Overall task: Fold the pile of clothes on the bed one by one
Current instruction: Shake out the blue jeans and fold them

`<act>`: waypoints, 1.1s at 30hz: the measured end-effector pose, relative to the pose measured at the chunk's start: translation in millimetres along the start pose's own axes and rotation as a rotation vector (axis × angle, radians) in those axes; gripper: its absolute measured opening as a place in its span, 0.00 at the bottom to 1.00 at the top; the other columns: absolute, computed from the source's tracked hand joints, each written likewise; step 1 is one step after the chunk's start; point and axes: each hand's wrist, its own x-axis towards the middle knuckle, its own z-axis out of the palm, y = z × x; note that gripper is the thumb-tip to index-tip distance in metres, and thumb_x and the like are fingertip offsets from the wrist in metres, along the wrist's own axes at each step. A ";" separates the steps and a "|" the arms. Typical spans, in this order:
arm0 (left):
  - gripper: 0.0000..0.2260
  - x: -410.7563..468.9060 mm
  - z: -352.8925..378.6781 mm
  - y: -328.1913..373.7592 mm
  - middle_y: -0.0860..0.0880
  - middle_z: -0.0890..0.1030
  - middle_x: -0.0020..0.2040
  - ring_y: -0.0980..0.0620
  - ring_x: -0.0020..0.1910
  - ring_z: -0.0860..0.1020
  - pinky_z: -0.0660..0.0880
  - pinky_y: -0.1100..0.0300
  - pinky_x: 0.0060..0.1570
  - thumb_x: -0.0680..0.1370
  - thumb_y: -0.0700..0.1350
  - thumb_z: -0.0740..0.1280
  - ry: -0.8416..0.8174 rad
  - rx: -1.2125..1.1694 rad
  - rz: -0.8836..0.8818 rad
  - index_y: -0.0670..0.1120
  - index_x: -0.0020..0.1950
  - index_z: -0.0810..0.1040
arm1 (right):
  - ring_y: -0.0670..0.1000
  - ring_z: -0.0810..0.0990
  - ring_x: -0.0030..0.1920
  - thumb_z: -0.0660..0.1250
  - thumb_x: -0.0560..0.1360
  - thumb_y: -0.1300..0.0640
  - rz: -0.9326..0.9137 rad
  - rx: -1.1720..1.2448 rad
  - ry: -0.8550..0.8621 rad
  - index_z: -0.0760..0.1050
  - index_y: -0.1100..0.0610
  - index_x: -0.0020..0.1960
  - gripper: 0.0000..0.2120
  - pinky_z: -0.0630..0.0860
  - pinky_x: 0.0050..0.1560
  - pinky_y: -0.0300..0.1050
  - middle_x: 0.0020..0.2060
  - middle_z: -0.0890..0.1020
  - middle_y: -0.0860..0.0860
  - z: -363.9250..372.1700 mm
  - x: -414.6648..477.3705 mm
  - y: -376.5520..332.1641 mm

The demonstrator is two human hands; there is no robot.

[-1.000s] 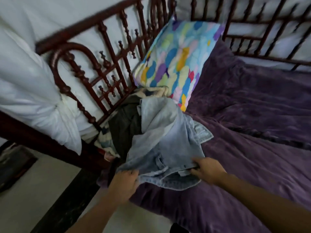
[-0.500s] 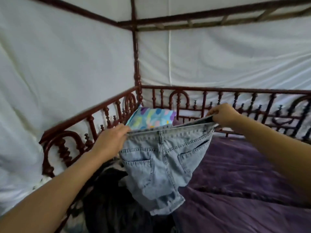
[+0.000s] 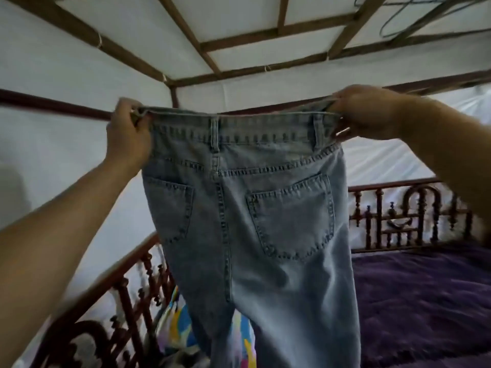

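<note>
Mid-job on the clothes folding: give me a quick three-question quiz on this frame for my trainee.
1. True or false: the jeans hang with their back pockets facing the camera.
2. Where do the left hand and the right hand grip the jeans? A: at the leg hems. B: at the two ends of the waistband. C: at the knees.
3. Fill in: the bed cover to the right of the jeans is ____ in colour.

Key: 1 true; 2 B; 3 purple.
</note>
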 end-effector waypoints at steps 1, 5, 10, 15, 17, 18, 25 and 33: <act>0.05 11.1 0.8 3.0 0.45 0.74 0.50 0.51 0.49 0.72 0.68 0.61 0.45 0.80 0.40 0.60 0.016 -0.049 0.025 0.45 0.55 0.70 | 0.49 0.83 0.40 0.58 0.77 0.66 0.015 0.062 0.002 0.82 0.56 0.44 0.14 0.81 0.40 0.44 0.39 0.84 0.50 -1.2 -2.9 -6.4; 0.08 10.5 31.9 -2.5 0.39 0.77 0.54 0.44 0.52 0.75 0.69 0.55 0.49 0.81 0.43 0.59 -0.159 -0.040 0.047 0.42 0.58 0.70 | 0.48 0.80 0.35 0.57 0.75 0.66 0.163 0.161 -0.016 0.82 0.55 0.41 0.17 0.80 0.35 0.42 0.36 0.82 0.51 3.5 -26.1 18.7; 0.07 -71.3 119.1 -10.0 0.38 0.75 0.46 0.36 0.52 0.75 0.68 0.50 0.45 0.77 0.39 0.58 -0.609 -0.099 -0.179 0.47 0.39 0.70 | 0.54 0.79 0.36 0.58 0.75 0.68 0.554 -0.074 -0.140 0.78 0.67 0.54 0.13 0.81 0.42 0.50 0.40 0.81 0.59 22.4 -93.1 129.7; 0.07 -165.3 209.5 20.4 0.42 0.81 0.46 0.43 0.46 0.78 0.72 0.53 0.44 0.72 0.38 0.68 -0.828 -0.070 -0.129 0.42 0.49 0.80 | 0.44 0.81 0.31 0.60 0.75 0.61 0.841 -0.254 -0.103 0.82 0.55 0.48 0.12 0.81 0.39 0.48 0.36 0.84 0.48 14.6 -181.7 220.5; 0.09 -197.5 246.6 45.0 0.39 0.83 0.46 0.41 0.47 0.79 0.74 0.52 0.45 0.70 0.36 0.70 -0.895 -0.086 -0.069 0.39 0.49 0.82 | 0.44 0.83 0.33 0.60 0.75 0.60 0.931 -0.299 -0.074 0.82 0.55 0.50 0.12 0.79 0.36 0.44 0.37 0.84 0.49 -0.9 -217.3 249.5; 0.10 -213.0 265.3 59.4 0.38 0.83 0.47 0.40 0.48 0.80 0.74 0.52 0.47 0.70 0.35 0.69 -0.937 -0.102 -0.038 0.38 0.50 0.82 | 0.45 0.83 0.35 0.60 0.74 0.60 0.972 -0.332 -0.053 0.82 0.55 0.51 0.13 0.78 0.33 0.41 0.38 0.84 0.50 -11.1 -234.3 262.5; 0.07 -329.4 391.7 180.4 0.45 0.76 0.44 0.45 0.37 0.71 0.63 0.57 0.30 0.73 0.37 0.62 -1.106 0.043 0.316 0.48 0.46 0.71 | 0.53 0.81 0.41 0.62 0.70 0.53 1.104 -0.773 0.090 0.78 0.47 0.40 0.06 0.77 0.39 0.45 0.37 0.80 0.46 -100.8 -348.9 353.9; 0.10 -505.2 577.9 323.8 0.51 0.76 0.50 0.46 0.50 0.76 0.65 0.55 0.39 0.73 0.36 0.61 -1.261 0.031 0.457 0.50 0.50 0.71 | 0.55 0.81 0.49 0.59 0.71 0.52 1.263 -0.856 0.131 0.71 0.42 0.41 0.05 0.68 0.41 0.44 0.49 0.82 0.48 -205.5 -485.4 549.2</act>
